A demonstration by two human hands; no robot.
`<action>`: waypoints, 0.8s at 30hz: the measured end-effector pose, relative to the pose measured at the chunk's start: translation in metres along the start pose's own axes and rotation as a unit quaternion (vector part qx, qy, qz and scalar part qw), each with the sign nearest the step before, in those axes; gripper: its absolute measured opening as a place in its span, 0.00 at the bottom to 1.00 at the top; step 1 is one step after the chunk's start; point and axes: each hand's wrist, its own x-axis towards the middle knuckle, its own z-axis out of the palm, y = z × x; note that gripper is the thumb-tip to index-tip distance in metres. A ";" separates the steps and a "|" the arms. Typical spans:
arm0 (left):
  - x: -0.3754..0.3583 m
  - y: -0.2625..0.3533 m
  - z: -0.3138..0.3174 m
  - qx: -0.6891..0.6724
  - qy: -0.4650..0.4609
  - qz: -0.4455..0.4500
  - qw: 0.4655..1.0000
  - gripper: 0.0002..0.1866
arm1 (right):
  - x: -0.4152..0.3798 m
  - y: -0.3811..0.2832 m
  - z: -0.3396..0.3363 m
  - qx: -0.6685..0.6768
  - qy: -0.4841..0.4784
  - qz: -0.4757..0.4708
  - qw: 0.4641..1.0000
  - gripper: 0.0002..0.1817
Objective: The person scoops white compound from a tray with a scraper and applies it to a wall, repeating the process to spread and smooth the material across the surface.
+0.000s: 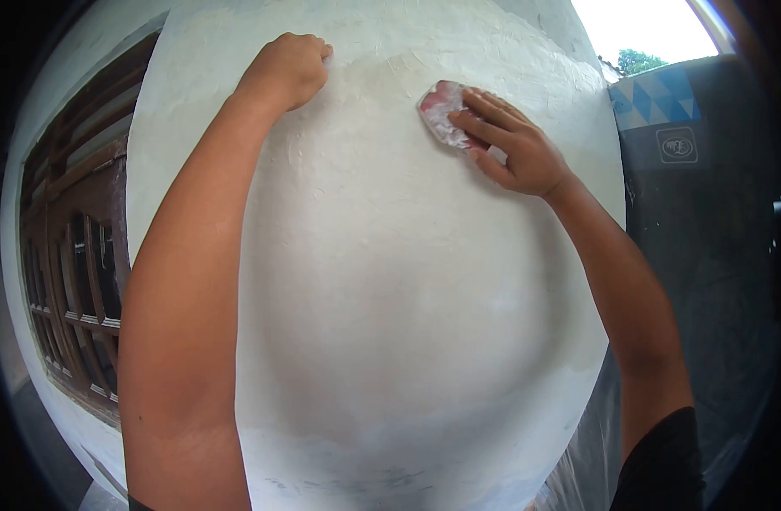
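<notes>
A pale, whitish wall panel (390, 255) with rough patches and scratches near its top fills most of the head view. My right hand (518, 145) lies on a folded piece of sandpaper (444, 111), red and coated with white dust, held flat on the upper right of the panel. The fingers lie over its right part, and its left part shows. Up at the left, my left hand (292, 72) is closed in a fist at the panel. Its palm faces away, so whether anything is inside is hidden.
At the left is a brown wooden shutter or window (80, 247) with bars. A dark sheet (697, 255) with a blue-and-white patterned strip (659, 95) hangs at the right. Clear plastic sheeting (586, 460) is at the lower right. Sky and a tree (639, 61) show at the top right.
</notes>
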 end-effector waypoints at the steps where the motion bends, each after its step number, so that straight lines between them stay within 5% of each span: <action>1: 0.001 0.004 0.000 0.001 -0.009 -0.013 1.000 0.22 | -0.001 0.002 -0.004 0.006 0.011 0.024 1.000 0.22; 7: 0.003 0.024 -0.014 0.076 -0.092 -0.065 0.991 0.22 | 0.045 0.001 0.011 0.028 0.006 0.118 0.993 0.23; 13: 0.001 -0.003 0.009 -0.033 0.054 0.021 0.998 0.18 | -0.007 0.002 -0.003 -0.025 -0.051 0.058 0.997 0.23; 19: 0.004 0.019 -0.008 0.044 -0.057 -0.049 0.996 0.20 | 0.044 0.000 0.006 0.009 0.021 0.081 0.996 0.23; 24: 0.000 0.003 0.005 0.009 -0.019 -0.023 1.000 0.21 | 0.054 -0.005 0.022 0.025 -0.022 0.095 0.995 0.23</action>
